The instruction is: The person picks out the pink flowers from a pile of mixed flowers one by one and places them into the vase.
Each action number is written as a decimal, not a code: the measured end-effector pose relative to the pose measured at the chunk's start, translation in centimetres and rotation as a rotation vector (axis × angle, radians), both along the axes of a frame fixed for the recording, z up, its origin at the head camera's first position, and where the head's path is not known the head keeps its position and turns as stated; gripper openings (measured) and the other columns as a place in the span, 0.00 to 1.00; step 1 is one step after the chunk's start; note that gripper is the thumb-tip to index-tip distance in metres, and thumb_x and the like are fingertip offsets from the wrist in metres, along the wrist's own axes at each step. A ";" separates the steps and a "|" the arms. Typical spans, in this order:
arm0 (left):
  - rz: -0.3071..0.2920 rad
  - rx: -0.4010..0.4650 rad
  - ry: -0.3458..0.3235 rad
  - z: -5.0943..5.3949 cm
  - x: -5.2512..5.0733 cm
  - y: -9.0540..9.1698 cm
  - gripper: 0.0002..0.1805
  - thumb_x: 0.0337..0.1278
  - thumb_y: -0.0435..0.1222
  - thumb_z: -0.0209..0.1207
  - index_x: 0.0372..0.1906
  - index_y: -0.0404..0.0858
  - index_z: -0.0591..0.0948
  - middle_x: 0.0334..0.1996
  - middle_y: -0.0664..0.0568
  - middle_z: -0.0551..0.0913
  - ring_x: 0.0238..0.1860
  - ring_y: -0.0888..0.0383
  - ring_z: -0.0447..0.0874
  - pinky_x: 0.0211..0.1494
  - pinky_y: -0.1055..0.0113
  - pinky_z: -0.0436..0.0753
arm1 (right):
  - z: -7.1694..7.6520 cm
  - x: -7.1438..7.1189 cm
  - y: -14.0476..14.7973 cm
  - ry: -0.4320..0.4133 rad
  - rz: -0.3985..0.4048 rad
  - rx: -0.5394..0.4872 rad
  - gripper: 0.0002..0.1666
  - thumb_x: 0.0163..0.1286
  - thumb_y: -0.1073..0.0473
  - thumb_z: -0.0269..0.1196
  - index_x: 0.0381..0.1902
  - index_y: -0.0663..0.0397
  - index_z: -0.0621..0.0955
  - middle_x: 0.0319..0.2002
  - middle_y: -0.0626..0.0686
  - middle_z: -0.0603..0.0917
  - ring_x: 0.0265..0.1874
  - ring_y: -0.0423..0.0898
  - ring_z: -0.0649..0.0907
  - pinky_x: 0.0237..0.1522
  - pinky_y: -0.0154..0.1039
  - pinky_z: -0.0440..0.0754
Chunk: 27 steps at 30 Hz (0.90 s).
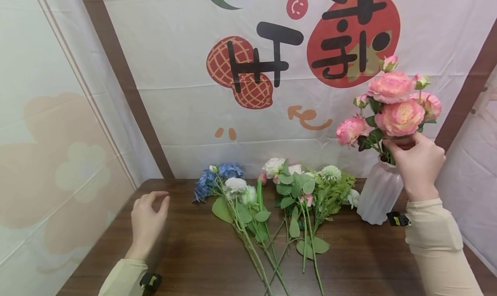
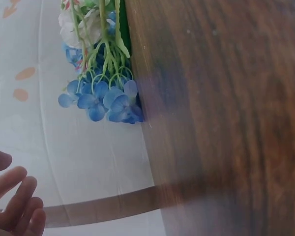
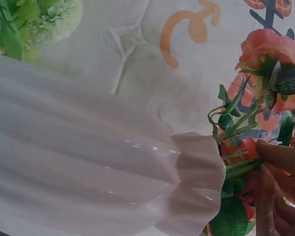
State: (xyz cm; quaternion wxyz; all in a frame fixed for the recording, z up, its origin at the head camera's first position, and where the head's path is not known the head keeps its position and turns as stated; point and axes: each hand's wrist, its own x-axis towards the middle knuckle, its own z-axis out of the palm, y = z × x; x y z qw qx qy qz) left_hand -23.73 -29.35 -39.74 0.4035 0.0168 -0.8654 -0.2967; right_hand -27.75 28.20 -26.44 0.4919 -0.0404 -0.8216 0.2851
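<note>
Just above the mouth of a white fluted vase [image 1: 378, 196], my right hand [image 1: 421, 166] pinches the green stems [image 3: 243, 169] of a pink flower bunch [image 1: 400, 110]. Those stems run down into the vase's wavy rim, and their lower ends are hidden inside. Several pink blooms and buds spread above the fingers. On the left side of the table my left hand [image 1: 147, 222] is raised with loosely bent fingers and holds nothing. Nearest to it are blue flowers [image 1: 207, 184], which also show in the left wrist view as a blue cluster [image 2: 108, 101].
Loose flowers lie mid-table: white blooms [image 1: 235, 184], a pale green pompom flower [image 1: 331, 173] and leafy greenery [image 1: 334, 196], their stems pointing toward the front. Behind the brown wooden table [image 1: 202, 253] hangs a printed white cloth [image 1: 174, 93].
</note>
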 end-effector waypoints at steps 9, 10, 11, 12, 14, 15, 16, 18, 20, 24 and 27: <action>0.000 0.006 -0.017 0.1 0.1 0.0 0.07 0.56 0.32 0.60 0.39 0.33 0.83 0.37 0.38 0.84 0.43 0.41 0.74 0.47 0.48 0.67 | -1.0 0.2 -0.2 -0.053 -0.005 0.043 0.16 0.58 0.53 0.66 0.33 0.63 0.85 0.27 0.67 0.84 0.29 0.64 0.81 0.27 0.55 0.68; 0.001 0.007 -0.020 0.1 0.1 0.0 0.07 0.56 0.32 0.60 0.39 0.33 0.83 0.37 0.38 0.84 0.43 0.41 0.74 0.47 0.48 0.67 | -1.0 0.2 -0.2 -0.056 -0.005 0.045 0.17 0.59 0.52 0.65 0.34 0.63 0.85 0.27 0.67 0.84 0.29 0.63 0.81 0.26 0.54 0.68; 0.003 0.009 -0.023 0.1 0.1 0.1 0.07 0.56 0.32 0.60 0.39 0.33 0.83 0.37 0.38 0.84 0.43 0.41 0.74 0.47 0.48 0.67 | -1.0 0.2 -0.2 -0.057 -0.007 0.048 0.17 0.60 0.51 0.65 0.34 0.62 0.85 0.27 0.67 0.84 0.28 0.63 0.81 0.25 0.53 0.68; 0.003 0.010 -0.025 0.1 0.2 0.1 0.08 0.56 0.32 0.60 0.39 0.33 0.83 0.38 0.38 0.84 0.43 0.41 0.74 0.47 0.48 0.67 | -1.0 0.1 -0.2 -0.057 -0.008 0.051 0.17 0.60 0.51 0.64 0.34 0.62 0.85 0.26 0.67 0.84 0.28 0.63 0.80 0.24 0.52 0.67; 0.003 0.013 -0.028 0.0 0.2 0.1 0.08 0.56 0.32 0.60 0.39 0.33 0.83 0.38 0.38 0.84 0.43 0.41 0.74 0.47 0.48 0.66 | -1.0 0.1 -0.1 -0.059 -0.009 0.047 0.17 0.61 0.52 0.63 0.35 0.62 0.85 0.26 0.67 0.84 0.27 0.63 0.80 0.23 0.49 0.66; 0.004 0.014 -0.028 0.0 0.2 0.1 0.08 0.56 0.32 0.60 0.39 0.33 0.83 0.37 0.38 0.84 0.43 0.41 0.74 0.47 0.48 0.66 | -1.1 0.1 -0.1 -0.060 -0.009 0.047 0.16 0.61 0.53 0.63 0.35 0.62 0.85 0.26 0.67 0.83 0.26 0.63 0.80 0.22 0.48 0.65; 0.003 0.014 -0.028 0.0 0.2 0.1 0.08 0.57 0.32 0.60 0.39 0.33 0.83 0.37 0.38 0.84 0.43 0.41 0.74 0.48 0.48 0.66 | -1.1 0.0 -0.1 -0.060 -0.007 0.046 0.16 0.61 0.53 0.63 0.34 0.63 0.85 0.25 0.67 0.83 0.26 0.62 0.80 0.22 0.48 0.65; -0.001 0.013 -0.027 0.0 0.2 0.1 0.08 0.57 0.32 0.60 0.39 0.33 0.83 0.37 0.38 0.84 0.43 0.41 0.74 0.48 0.47 0.66 | -1.1 0.0 0.0 -0.056 -0.006 0.048 0.15 0.61 0.54 0.63 0.33 0.63 0.84 0.24 0.67 0.83 0.25 0.62 0.79 0.21 0.46 0.64; -0.004 0.013 -0.023 0.1 0.3 0.1 0.07 0.56 0.31 0.60 0.39 0.33 0.83 0.37 0.38 0.84 0.42 0.42 0.74 0.48 0.47 0.66 | -1.2 0.0 0.0 -0.058 -0.002 0.050 0.15 0.60 0.54 0.63 0.33 0.64 0.84 0.24 0.67 0.82 0.25 0.62 0.79 0.21 0.46 0.64; -0.003 0.010 -0.017 0.1 0.2 0.1 0.07 0.56 0.31 0.60 0.39 0.33 0.83 0.37 0.38 0.84 0.42 0.41 0.74 0.47 0.48 0.67 | -1.3 0.2 0.1 -0.052 -0.005 0.066 0.15 0.59 0.54 0.64 0.31 0.65 0.84 0.23 0.68 0.82 0.24 0.63 0.79 0.22 0.48 0.64; -0.004 0.009 -0.019 0.1 0.2 0.1 0.07 0.56 0.31 0.60 0.39 0.33 0.83 0.37 0.38 0.84 0.42 0.41 0.74 0.47 0.49 0.67 | -1.3 0.2 0.1 -0.037 -0.021 0.085 0.15 0.58 0.56 0.64 0.26 0.65 0.84 0.21 0.67 0.82 0.22 0.64 0.78 0.20 0.49 0.63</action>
